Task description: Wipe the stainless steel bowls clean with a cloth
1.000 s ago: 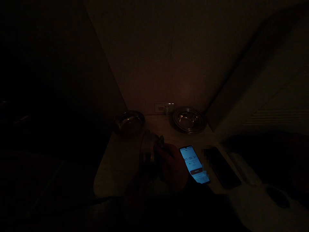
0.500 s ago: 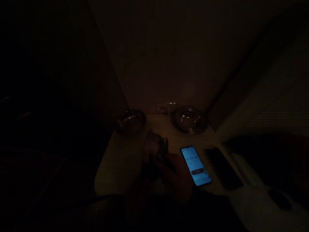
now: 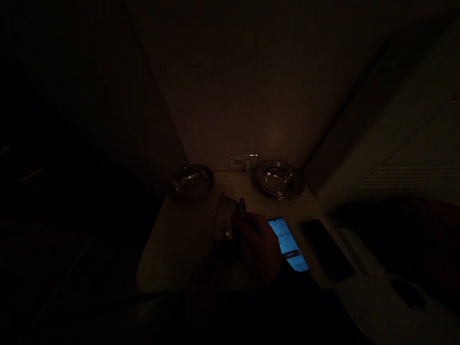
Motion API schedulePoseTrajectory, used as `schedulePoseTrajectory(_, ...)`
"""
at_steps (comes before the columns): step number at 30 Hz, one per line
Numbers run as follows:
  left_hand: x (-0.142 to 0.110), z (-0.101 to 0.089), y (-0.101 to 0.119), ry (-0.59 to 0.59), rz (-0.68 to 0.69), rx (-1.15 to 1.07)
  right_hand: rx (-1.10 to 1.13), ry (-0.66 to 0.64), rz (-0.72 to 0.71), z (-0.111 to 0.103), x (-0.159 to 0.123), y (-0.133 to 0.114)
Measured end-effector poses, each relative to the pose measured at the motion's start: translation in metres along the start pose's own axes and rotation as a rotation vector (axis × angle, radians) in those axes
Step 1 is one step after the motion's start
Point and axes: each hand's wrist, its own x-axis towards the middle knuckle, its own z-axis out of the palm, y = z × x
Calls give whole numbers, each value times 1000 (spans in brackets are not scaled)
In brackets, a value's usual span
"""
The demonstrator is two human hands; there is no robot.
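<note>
The light is very dim. A metal bowl (image 3: 225, 218) is tipped on its side above the front of the table. My left hand (image 3: 205, 280), barely visible in the dark, grips its lower part; most of the fingers are lost in shadow. My right hand (image 3: 261, 251) is closed at the bowl's right side, pinching a small piece of cloth (image 3: 242, 206) against the rim. How far the cloth reaches inside the bowl is hidden by the fingers.
On the wooden table (image 3: 165, 258), another metal bowl (image 3: 192, 183) stands back left and stacked metal plates (image 3: 280, 181) back right. A lit phone (image 3: 293, 247) and a dark phone-like slab (image 3: 332, 249) lie right. A wall socket (image 3: 243, 161) is behind.
My right hand and the cloth have shifted slightly along the bowl's rim, with less cloth showing. The hand now covers part of the lit phone. The whole view has moved a little.
</note>
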Motion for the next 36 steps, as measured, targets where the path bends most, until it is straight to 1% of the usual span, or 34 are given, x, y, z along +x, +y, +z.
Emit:
schedulePoseTrajectory(2, 0, -1, -3, 0, 0, 8, 9, 12, 61, 2, -3, -4)
schedulePoseTrajectory(3, -1, -2, -5, 3, -1, 14, 1, 27, 66, 3, -4, -5)
schedulePoseTrajectory(5, -2, -3, -9, 12, -9, 30, -31, 46, 15, 3, -5, -5)
schedulePoseTrajectory(8, -4, -4, -16, 31, -22, 54, -64, 42, -75, 1, -2, -4)
schedulePoseTrajectory(13, -6, -5, -20, 56, -45, 79, -72, 39, -44, 0, -5, -3)
schedulePoseTrajectory(17, -6, -4, -20, 63, -60, 88, -39, 35, -55, -1, -4, 2)
schedulePoseTrajectory(22, -4, -7, -20, 73, -56, 84, -27, 25, -80, 5, -12, 1)
schedulePoseTrajectory(25, -4, -11, -21, 82, -58, 87, 103, 41, 4, 10, -16, 7)
schedulePoseTrajectory(27, -4, -12, -21, 86, -61, 91, 213, 41, 81, 11, -17, 13)
schedulePoseTrajectory(29, -5, -11, -21, 86, -67, 94, 286, 52, 128, 10, -18, 18)
schedulePoseTrajectory(32, -6, -8, -21, 81, -79, 98, 325, 83, 175, 8, -22, 19)
schedulePoseTrajectory(36, -6, -4, -20, 75, -97, 108, 314, 115, 214, 7, -27, 16)
